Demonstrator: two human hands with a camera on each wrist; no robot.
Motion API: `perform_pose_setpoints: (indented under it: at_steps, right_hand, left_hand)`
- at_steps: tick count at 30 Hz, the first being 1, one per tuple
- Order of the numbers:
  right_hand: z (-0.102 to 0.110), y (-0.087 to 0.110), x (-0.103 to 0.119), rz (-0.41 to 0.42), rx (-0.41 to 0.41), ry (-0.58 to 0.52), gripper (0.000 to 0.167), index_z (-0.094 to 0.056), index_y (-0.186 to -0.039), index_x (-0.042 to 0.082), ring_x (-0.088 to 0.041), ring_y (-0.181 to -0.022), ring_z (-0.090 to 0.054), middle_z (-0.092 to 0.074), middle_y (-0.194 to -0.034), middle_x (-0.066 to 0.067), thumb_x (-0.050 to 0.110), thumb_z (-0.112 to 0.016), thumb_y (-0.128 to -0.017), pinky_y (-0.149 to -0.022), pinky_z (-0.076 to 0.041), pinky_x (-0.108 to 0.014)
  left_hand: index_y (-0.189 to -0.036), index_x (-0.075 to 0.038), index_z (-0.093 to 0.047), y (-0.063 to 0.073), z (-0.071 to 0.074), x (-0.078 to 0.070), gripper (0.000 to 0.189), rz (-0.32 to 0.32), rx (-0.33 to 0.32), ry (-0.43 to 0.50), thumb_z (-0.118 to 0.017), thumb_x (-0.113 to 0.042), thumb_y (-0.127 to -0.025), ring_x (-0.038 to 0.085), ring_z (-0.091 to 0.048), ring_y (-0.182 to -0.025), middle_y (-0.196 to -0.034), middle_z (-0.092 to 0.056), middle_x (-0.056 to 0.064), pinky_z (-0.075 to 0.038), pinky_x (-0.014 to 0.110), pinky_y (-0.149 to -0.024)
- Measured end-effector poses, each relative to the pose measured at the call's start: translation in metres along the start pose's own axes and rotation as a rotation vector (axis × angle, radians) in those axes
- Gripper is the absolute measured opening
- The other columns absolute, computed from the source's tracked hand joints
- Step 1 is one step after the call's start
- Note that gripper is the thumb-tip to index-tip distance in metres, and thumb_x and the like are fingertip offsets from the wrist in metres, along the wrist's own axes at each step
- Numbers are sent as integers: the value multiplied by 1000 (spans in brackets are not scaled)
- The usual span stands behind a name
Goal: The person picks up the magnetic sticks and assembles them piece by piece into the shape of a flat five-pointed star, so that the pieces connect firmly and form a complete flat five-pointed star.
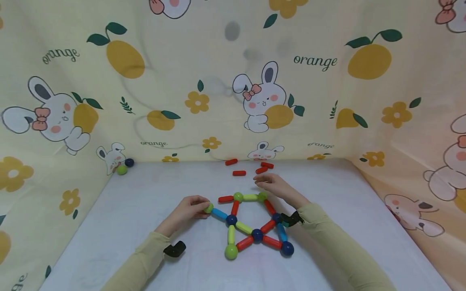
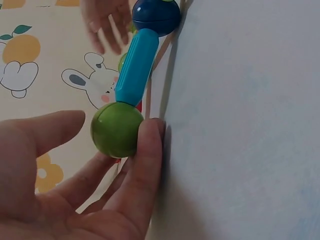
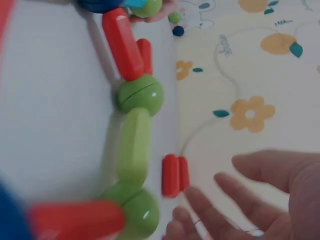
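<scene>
1. Framework (image 1: 243, 227) of glossy, plastic-looking balls and rods in red, blue, green and navy lies on the white tabletop (image 1: 164, 182), lower centre of the head view.
2. At its left end I see the left hand (image 1: 191, 207) with fingers curled loosely about a shiny green ball (image 2: 117, 130); in the left wrist view the thumb tip looks just clear of it. A ridged bright-blue rod (image 2: 136, 69) joins that ball.
3. I judge the pieces light, stiff and rather slippery, with joints that could part under a sideways tug; I'd pinch balls across their sides and rods at mid-length.
4. Near the head view's centre, the right hand (image 1: 276, 188) is loosely spread and holds nothing, close to four loose red rods (image 1: 239, 173); I can't tell whether it touches one.
5. Farther out, centre left, a loose green ball (image 1: 121, 170) and a loose navy ball (image 1: 129, 162) sit by the rabbit-printed cream cloth (image 1: 218, 89).
</scene>
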State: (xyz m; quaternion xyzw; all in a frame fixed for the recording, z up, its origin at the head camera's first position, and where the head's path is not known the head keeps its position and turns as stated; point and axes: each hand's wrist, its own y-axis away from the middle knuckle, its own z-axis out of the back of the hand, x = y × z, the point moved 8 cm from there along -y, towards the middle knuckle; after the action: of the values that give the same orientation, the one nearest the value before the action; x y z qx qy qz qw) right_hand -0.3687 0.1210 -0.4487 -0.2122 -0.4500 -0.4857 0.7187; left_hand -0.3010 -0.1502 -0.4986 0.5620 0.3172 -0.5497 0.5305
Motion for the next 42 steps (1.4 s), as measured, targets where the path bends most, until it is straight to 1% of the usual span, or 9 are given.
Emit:
perform_pose_setpoints:
  at_steps: [3, 7, 10, 13, 19, 24, 30, 36, 42]
  right_hand:
    - [-10, -15, 7, 67, 21, 27, 37, -56, -130, 2, -28, -114, -54, -59, -125, -16, 18, -58, -96, -95, -46, -43]
    - [-33, -29, 19, 140, 101, 96, 36, -59, -128, 6, -25, -111, -55, -61, -122, -13, 16, -62, -94, -93, -47, -42]
    - [-52, -36, 25, 210, 169, 134, 34, -60, -124, 4, -25, -108, -56, -62, -118, -12, 13, -64, -92, -92, -48, -40]
    - [-68, -42, 28, 233, 214, 150, 32, -63, -121, 4, -21, -103, -58, -64, -114, -9, 12, -65, -91, -89, -49, -36]
    - [-89, -47, 31, 218, 234, 211, 26, -66, -114, 8, -17, -90, -57, -65, -101, 0, 7, -68, -88, -82, -49, -30]
    - [-94, -48, 33, 206, 232, 234, 25, -68, -111, 11, -17, -88, -55, -64, -98, 2, 3, -67, -88, -80, -49, -29]
    - [-96, -47, 34, 215, 242, 214, 25, -68, -111, 12, -16, -91, -56, -65, -100, 3, 2, -67, -88, -85, -48, -31]
    - [-98, -47, 32, 206, 258, 188, 26, -68, -109, 12, -17, -92, -56, -64, -101, 3, 0, -68, -86, -86, -48, -31]
    - [-98, -47, 32, 230, 265, 202, 26, -67, -111, 12, -17, -92, -56, -64, -100, 2, 1, -68, -87, -86, -48, -31]
  left_hand:
    - [-119, 6, -58, 0, 0, 1, 33, 8, 7, 25, -58, -18, -96, 24, -66, -89, -108, -63, 16, -55, 35, -80]
    - [-120, 7, -57, -1, 0, 2, 32, 16, 4, 38, -57, -14, -96, 24, -66, -90, -111, -61, 18, -55, 35, -80]
    - [-120, 7, -57, -2, 1, 3, 30, 14, -5, 42, -57, -12, -96, 24, -66, -90, -111, -61, 18, -55, 35, -79]
    - [-119, 5, -57, -3, 2, 4, 29, 17, -16, 32, -58, -13, -96, 24, -66, -88, -107, -63, 16, -56, 35, -77]
    - [-117, 3, -59, -3, 4, 3, 29, 2, -41, -26, -60, -15, -95, 23, -66, -82, -100, -67, 12, -56, 32, -69]
    - [-114, 3, -60, -3, 3, 0, 26, -21, -64, -43, -61, -13, -94, 23, -64, -79, -98, -67, 12, -56, 32, -68]
    - [-114, 6, -60, -5, 0, -6, 26, -67, -80, -53, -61, -9, -94, 23, -64, -77, -98, -67, 14, -56, 36, -68]
    - [-116, 5, -62, -11, -5, -6, 27, -66, -92, -96, -61, -10, -94, 20, -63, -72, -97, -67, 12, -56, 31, -68]
    - [-118, 2, -62, -15, -5, -7, 28, -58, -119, -120, -62, -12, -94, 19, -64, -73, -100, -64, 11, -56, 30, -70]
